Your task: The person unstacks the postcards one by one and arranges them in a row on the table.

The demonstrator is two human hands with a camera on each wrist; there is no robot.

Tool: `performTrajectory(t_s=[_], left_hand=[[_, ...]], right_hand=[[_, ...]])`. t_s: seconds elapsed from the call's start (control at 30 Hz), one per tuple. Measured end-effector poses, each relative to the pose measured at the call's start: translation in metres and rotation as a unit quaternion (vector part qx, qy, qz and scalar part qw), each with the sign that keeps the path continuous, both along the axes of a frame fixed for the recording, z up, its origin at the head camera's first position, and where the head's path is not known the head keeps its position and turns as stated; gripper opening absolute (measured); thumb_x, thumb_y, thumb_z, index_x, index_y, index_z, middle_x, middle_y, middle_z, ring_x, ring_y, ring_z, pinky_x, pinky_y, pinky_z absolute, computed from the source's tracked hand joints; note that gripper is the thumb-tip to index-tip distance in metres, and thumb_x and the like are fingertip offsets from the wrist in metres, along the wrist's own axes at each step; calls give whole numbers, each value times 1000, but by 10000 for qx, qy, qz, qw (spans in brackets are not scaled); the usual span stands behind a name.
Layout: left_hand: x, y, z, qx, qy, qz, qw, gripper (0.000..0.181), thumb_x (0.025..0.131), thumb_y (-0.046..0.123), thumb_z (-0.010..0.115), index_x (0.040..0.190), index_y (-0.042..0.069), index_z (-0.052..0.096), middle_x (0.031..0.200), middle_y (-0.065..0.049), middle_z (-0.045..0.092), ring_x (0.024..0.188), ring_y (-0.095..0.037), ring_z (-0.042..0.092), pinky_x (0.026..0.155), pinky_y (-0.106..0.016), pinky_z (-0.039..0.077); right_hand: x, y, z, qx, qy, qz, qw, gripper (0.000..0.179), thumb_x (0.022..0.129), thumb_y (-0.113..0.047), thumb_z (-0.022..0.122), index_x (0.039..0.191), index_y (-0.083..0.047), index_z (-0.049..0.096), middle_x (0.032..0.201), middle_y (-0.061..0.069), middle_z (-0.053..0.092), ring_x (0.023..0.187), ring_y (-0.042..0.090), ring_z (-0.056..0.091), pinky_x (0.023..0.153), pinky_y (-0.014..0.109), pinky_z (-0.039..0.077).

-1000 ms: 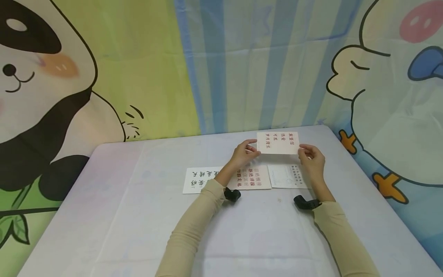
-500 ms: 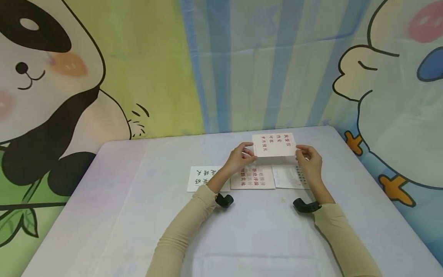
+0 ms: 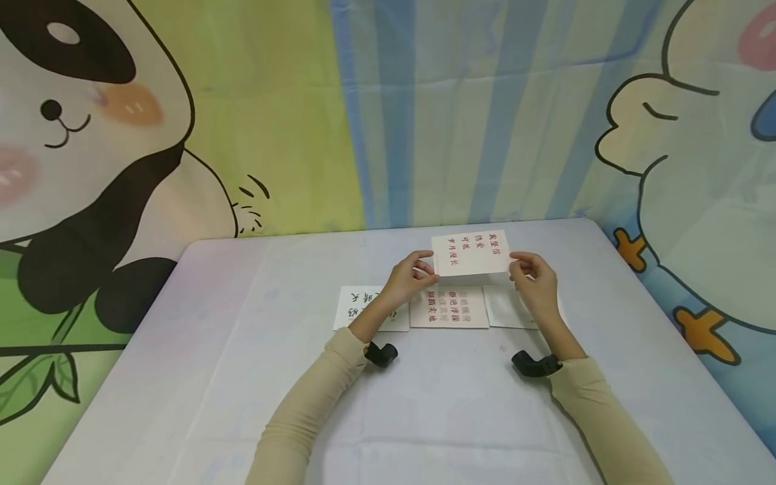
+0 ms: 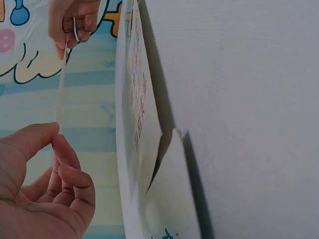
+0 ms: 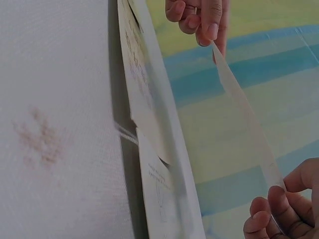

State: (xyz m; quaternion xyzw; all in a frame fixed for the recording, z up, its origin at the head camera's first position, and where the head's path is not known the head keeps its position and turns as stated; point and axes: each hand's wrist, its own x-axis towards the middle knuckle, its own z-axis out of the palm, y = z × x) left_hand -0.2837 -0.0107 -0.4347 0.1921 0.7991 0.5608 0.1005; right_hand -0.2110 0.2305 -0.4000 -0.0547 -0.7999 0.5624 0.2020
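Observation:
A white card with red characters [image 3: 469, 252] is held up above the table between the two hands. My left hand [image 3: 409, 277] pinches its left end between thumb and index finger, the other fingers loosely curled. At the opposite end my right hand [image 3: 536, 283] pinches it the same way. From each wrist the card shows nearly edge-on, as a thin pale strip [image 5: 249, 119] in the right wrist view. Below lies a row of cards: a black-lettered card [image 3: 358, 303] partly behind the left arm, a red-and-grey-lettered card [image 3: 448, 308] in the middle, and a pale card [image 3: 509, 310] partly hidden by the right hand.
The white-covered table [image 3: 230, 377] runs back to a cartoon backdrop [image 3: 291, 121] with a panda and stripes. A small reddish stain [image 5: 40, 137] marks the cloth near the row. Each wrist wears a black camera mount [image 3: 536, 364].
The held card and both hands have shifted slightly left relative to the row, with the card tilting a little. The head view has turned slightly left. Both pinches stay the same.

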Motion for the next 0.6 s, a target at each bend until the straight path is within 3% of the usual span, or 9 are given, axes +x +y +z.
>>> performTrajectory(t_s=[0.17, 0.23, 0.4, 0.47, 0.6], left_hand=[[5, -9, 2, 117, 85, 41, 9999, 57, 91, 13, 70, 142, 6, 46, 104, -12, 63, 79, -11, 60, 61, -21, 45], [8, -14, 5, 132, 143, 64, 9998, 57, 91, 12, 69, 143, 5, 46, 105, -14, 63, 80, -16, 61, 62, -21, 45], [12, -31, 9, 72, 237, 190, 9995, 56, 91, 10, 69, 142, 4, 46, 105, -15, 62, 81, -19, 62, 63, -21, 46], [11, -37, 8, 29, 216, 226, 9995, 56, 91, 10, 69, 142, 5, 47, 103, -13, 62, 78, -14, 61, 63, -21, 46], [13, -50, 6, -103, 178, 244, 9995, 55, 91, 12, 69, 142, 6, 47, 103, -11, 62, 77, -11, 59, 61, -21, 45]], right_hand=[[2, -6, 3, 106, 22, 252, 9996, 29, 92, 0, 52, 117, 14, 58, 85, 5, 59, 66, 0, 54, 54, 12, 44], [0, -8, 0, 188, -36, 295, 9994, 29, 93, -1, 53, 118, 12, 59, 88, 7, 59, 68, -1, 54, 55, 12, 44], [-12, -7, -22, 432, -185, 624, 9969, 31, 96, -6, 55, 124, 7, 59, 94, 15, 61, 71, 0, 55, 57, 13, 45], [-14, -8, -27, 505, -208, 804, 9953, 32, 97, -8, 56, 126, 5, 59, 95, 18, 61, 73, 2, 56, 57, 14, 45], [-10, -14, -28, 623, -182, 1129, 9915, 33, 97, -11, 57, 126, 4, 59, 96, 19, 61, 75, 7, 57, 58, 15, 46]])
